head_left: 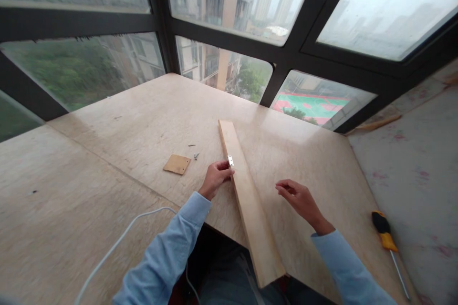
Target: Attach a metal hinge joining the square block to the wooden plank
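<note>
A long pale wooden board (pixel 246 190) lies lengthwise on the stone-look surface, its near end reaching past the front edge toward my lap. On the board's left edge sits a small silver hinge (pixel 230 160) with holes in its leaf. My left hand (pixel 216 176) pinches this hinge against the edge, thumb toward the top of the board and fingers at its side. To the right of the board, my right hand (pixel 295 198) hovers apart from it. Its thumb and fingertips are drawn together; whatever might be between them is too small to see.
Left of the board lie a brown square piece (pixel 177 164) with small holes, a few screws (pixel 196 156) and a thin dark sliver (pixel 192 145). A white cable (pixel 125 236) curves at front left. By the right wall rests a yellow-black screwdriver (pixel 388 243). Dark-framed windows (pixel 229 40) border the back.
</note>
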A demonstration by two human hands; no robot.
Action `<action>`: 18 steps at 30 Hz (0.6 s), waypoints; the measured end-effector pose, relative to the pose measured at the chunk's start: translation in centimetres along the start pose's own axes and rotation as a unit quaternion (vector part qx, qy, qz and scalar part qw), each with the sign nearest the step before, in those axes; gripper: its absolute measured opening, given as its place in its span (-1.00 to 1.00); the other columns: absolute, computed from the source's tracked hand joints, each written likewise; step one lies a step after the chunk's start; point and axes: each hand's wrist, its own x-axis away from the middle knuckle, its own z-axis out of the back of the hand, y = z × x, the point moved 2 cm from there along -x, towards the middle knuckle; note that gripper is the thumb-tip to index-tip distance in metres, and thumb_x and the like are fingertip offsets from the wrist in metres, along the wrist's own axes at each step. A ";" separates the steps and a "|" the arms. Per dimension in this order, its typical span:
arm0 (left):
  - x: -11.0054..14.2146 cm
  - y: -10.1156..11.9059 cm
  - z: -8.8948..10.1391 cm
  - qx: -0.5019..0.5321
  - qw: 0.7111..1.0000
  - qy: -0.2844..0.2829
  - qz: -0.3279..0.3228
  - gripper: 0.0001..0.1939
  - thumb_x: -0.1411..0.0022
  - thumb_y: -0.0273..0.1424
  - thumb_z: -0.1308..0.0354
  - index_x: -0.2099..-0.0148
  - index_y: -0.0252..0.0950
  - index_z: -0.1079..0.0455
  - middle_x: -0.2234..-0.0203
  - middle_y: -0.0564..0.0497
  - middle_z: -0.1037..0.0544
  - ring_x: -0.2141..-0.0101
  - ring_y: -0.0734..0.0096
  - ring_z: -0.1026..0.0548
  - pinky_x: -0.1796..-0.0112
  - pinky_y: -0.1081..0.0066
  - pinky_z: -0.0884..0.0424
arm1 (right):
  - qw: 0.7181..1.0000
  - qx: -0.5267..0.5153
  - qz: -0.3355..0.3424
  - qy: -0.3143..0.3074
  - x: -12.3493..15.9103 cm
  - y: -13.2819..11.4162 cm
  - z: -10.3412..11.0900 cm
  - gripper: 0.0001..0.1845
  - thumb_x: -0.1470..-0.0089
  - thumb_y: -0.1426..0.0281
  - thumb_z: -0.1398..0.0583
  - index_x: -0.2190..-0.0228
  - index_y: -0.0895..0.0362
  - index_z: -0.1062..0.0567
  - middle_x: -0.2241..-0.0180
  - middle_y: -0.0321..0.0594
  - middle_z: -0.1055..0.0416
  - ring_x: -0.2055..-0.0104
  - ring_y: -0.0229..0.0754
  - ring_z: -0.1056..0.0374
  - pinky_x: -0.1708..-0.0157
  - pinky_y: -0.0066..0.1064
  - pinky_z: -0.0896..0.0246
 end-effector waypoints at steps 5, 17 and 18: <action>0.1 0.2 -0.4 -0.046 0.999 0.010 -0.015 -0.54 0.29 -0.41 -0.46 0.23 -0.44 -0.57 0.34 -0.08 -0.64 0.35 0.31 -0.55 0.28 0.35 -0.50 | 0.989 0.033 -0.116 0.083 8.1 5.1 7.2 -0.61 0.02 0.02 -0.23 0.36 0.09 -0.56 0.36 -0.04 -0.58 0.36 0.02 -0.55 0.32 -0.19 -0.47; 0.1 0.6 0.6 -0.156 0.987 0.017 0.033 -0.49 0.23 -0.44 -0.48 0.13 -0.39 -0.56 0.25 -0.08 -0.65 0.31 0.34 -0.60 0.29 0.48 -0.53 | 0.901 0.239 -0.224 0.284 18.6 10.1 18.0 -0.62 0.05 0.21 -0.14 0.25 0.18 -0.53 0.19 0.05 -0.53 0.24 0.00 -0.48 0.16 -0.20 -0.36; 0.2 0.6 0.6 -0.154 0.987 0.018 0.044 -0.50 0.23 -0.47 -0.47 0.13 -0.39 -0.56 0.25 -0.08 -0.65 0.34 0.35 -0.60 0.32 0.49 -0.54 | 0.896 0.255 -0.239 0.275 18.8 10.5 18.2 -0.62 0.07 0.26 -0.15 0.23 0.21 -0.52 0.17 0.08 -0.52 0.20 0.01 -0.47 0.13 -0.20 -0.34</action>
